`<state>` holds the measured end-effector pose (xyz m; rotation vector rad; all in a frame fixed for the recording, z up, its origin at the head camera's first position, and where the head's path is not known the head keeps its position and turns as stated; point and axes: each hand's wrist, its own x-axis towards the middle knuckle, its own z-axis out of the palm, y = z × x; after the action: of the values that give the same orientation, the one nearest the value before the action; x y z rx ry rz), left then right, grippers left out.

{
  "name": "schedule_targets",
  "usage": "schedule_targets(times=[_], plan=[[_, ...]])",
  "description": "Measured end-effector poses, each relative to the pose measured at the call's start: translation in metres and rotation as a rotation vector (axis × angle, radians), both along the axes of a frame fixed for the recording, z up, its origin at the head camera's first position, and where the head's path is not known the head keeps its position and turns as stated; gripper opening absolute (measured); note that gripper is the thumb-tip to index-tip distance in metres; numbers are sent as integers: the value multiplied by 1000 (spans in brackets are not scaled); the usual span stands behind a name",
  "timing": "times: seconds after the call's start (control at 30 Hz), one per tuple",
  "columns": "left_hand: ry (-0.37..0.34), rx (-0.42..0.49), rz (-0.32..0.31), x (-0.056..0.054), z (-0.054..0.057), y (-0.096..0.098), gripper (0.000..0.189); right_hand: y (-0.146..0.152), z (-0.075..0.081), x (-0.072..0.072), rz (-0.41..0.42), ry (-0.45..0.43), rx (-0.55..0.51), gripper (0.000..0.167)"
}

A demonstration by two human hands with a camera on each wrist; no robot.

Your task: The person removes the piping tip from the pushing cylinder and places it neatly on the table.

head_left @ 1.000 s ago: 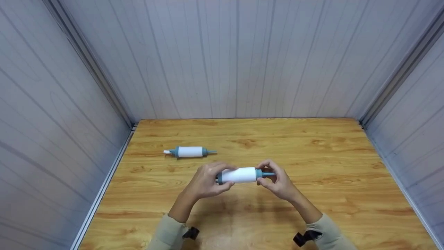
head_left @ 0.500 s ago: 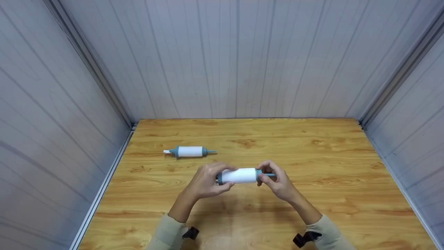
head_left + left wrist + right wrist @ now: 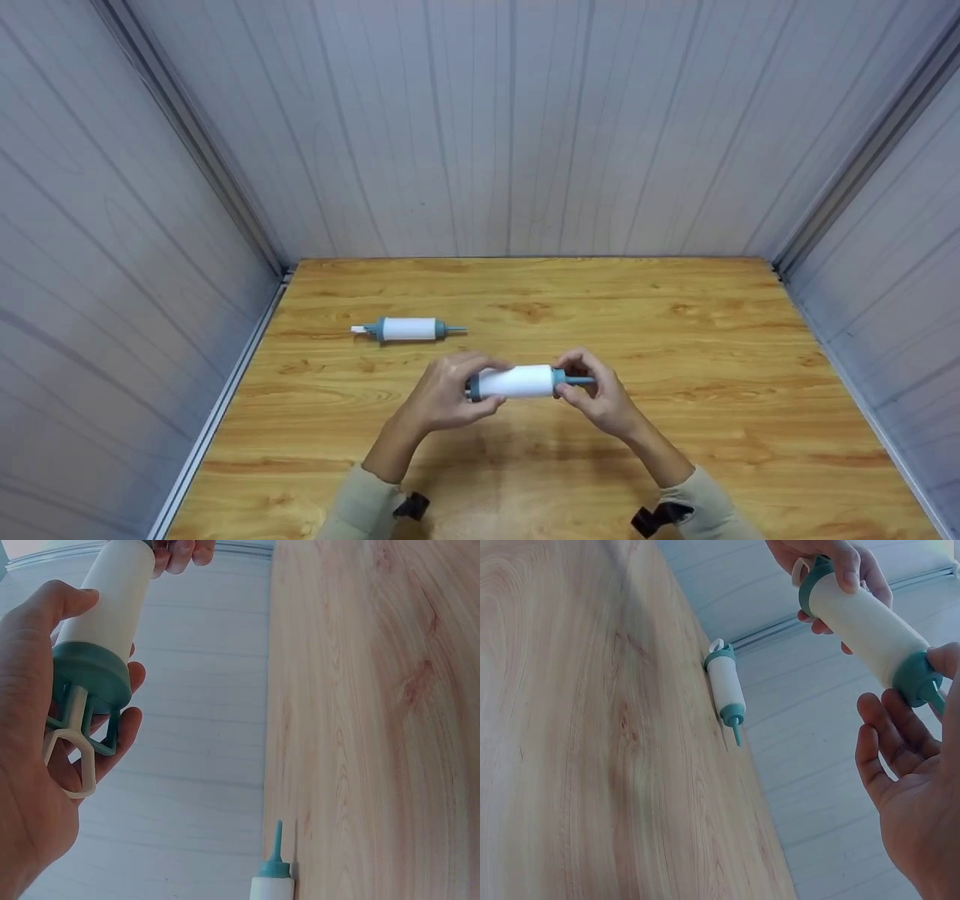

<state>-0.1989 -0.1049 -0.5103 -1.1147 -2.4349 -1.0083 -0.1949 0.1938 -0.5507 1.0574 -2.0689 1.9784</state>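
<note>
A pastry syringe with a white barrel is held level above the table between both hands. My left hand grips the barrel's left end, thumb on the near side, fingers over the far side. In the left wrist view, the teal end collar and pale plunger ring sit inside that palm. My right hand pinches the teal nozzle cap with thumb and fingers, and the thin nozzle points right into the palm. In the right wrist view, the thumb lies against the cap.
A second, similar syringe lies on the wooden table, farther back and left of the hands, nozzle pointing right. Pale panel walls enclose the table at the back and both sides.
The right thumb has moved up over the nozzle cap and back down to its near side. The left hand keeps its grip; the second syringe lies unmoved.
</note>
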Motion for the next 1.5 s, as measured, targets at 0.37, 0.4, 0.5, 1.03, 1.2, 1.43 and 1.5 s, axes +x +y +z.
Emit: schedule_targets(times=[0.37, 0.4, 0.5, 1.03, 1.2, 1.43, 1.5], plan=[[-3, 11, -7, -1, 0, 0, 34, 2, 1, 1, -21, -20, 38, 27], [-3, 11, -6, -1, 0, 0, 34, 2, 1, 1, -21, -37, 42, 26], [-1, 7, -3, -1, 1, 0, 34, 2, 2, 1, -10, -69, 34, 21], [-10, -5, -5, 1, 2, 2, 34, 2, 2, 0, -12, -28, 2, 16], [-17, -3, -6, 2, 1, 2, 35, 3, 0, 1, -15, -2, -2, 21], [-14, 9, -16, 1, 0, 2, 36, 2, 1, 3, -20, 28, 13, 27], [-15, 8, -18, 1, 0, 2, 37, 2, 2, 3, -32, 14, 18, 26]])
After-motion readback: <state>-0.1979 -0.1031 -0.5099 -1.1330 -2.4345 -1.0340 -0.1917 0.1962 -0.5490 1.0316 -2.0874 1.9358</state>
